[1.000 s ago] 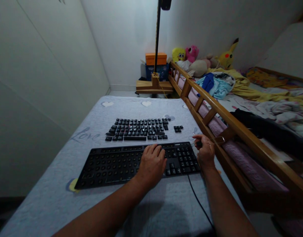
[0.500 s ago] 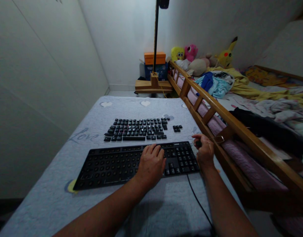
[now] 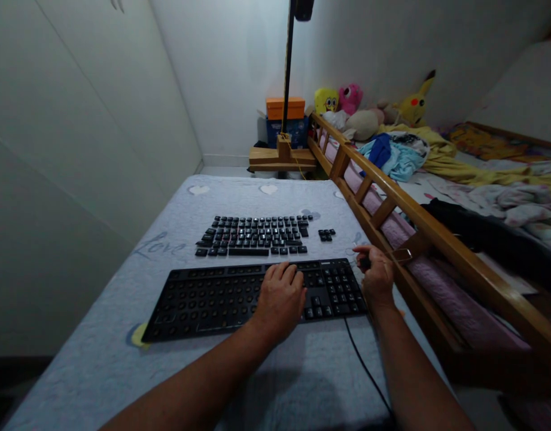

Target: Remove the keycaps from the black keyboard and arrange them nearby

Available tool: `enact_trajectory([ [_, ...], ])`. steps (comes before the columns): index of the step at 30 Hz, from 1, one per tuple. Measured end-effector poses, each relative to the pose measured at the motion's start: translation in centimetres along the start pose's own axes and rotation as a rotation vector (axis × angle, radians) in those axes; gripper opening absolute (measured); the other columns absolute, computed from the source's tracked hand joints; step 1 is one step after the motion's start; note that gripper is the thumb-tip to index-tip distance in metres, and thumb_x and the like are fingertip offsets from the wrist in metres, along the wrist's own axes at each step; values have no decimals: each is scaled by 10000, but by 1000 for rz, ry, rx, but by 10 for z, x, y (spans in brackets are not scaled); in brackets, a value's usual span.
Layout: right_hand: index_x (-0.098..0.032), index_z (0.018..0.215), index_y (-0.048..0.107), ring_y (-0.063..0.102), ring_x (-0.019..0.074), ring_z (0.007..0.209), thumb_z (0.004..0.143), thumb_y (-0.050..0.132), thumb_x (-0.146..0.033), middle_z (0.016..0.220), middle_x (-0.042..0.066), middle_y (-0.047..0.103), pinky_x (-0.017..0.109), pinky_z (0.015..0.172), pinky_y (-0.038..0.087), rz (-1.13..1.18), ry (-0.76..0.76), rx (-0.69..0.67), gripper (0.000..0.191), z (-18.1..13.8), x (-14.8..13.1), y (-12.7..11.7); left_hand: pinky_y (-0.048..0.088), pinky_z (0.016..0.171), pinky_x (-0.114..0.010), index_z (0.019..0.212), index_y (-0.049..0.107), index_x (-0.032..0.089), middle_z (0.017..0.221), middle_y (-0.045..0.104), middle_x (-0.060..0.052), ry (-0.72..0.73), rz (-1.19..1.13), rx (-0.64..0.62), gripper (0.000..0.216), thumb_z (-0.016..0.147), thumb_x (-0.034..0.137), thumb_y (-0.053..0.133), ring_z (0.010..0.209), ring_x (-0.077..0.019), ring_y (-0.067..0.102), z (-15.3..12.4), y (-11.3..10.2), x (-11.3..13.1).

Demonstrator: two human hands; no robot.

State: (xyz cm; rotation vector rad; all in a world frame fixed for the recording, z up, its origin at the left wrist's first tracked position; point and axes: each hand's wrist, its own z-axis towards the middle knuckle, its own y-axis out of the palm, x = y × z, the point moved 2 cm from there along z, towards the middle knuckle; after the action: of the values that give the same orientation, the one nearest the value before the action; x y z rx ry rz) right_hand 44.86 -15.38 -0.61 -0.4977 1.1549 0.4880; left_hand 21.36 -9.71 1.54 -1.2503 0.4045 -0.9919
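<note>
A black keyboard base [image 3: 212, 296] lies across a light blue cloth, most of its caps off and only the right-hand number block still capped. Beyond it the removed keycaps [image 3: 252, 235] are laid out in rows, with a small cluster [image 3: 326, 234] to their right. My left hand [image 3: 280, 299] rests palm down on the keyboard's right part, fingers together and bent. My right hand [image 3: 376, 277] is closed just off the keyboard's right end, pinching a small dark thing I cannot name.
A black cable [image 3: 365, 371] runs from the keyboard toward me. A wooden bed rail [image 3: 405, 203] borders the right side, with clothes and plush toys [image 3: 347, 99] on the bed. A pole on a wooden stand [image 3: 282, 152], an orange box [image 3: 284, 108], and white walls stand behind and left.
Only the view has shifted slightly; both hands stay in the same places on and beside the keyboard.
</note>
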Motion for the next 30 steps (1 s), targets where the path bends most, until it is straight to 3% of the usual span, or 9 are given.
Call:
enact_trajectory([
  [21,-187,822,695,490,149,594,946,388,-499,647,7,529,270,526,353,13,-14,3,454,-2,-8,1,397,1064,-476,1112,645,154,1236,643,-122,-2,6,3,239,909,242,555,1220,-297,525,-1,1,-1],
  [26,-194,851,697,459,142,574,966,362,-493,661,3,513,275,527,351,-39,-48,-87,464,-6,-23,5,393,1067,-476,1110,647,145,1235,644,-123,0,10,-9,242,913,249,550,1227,-302,520,-1,1,-1],
  [30,-202,807,675,506,153,614,947,461,-451,660,-1,547,268,550,375,-150,-22,-292,356,-12,-43,11,399,1057,-476,1108,644,147,1235,644,-123,3,18,-4,237,916,247,546,1215,-301,526,0,1,-1],
])
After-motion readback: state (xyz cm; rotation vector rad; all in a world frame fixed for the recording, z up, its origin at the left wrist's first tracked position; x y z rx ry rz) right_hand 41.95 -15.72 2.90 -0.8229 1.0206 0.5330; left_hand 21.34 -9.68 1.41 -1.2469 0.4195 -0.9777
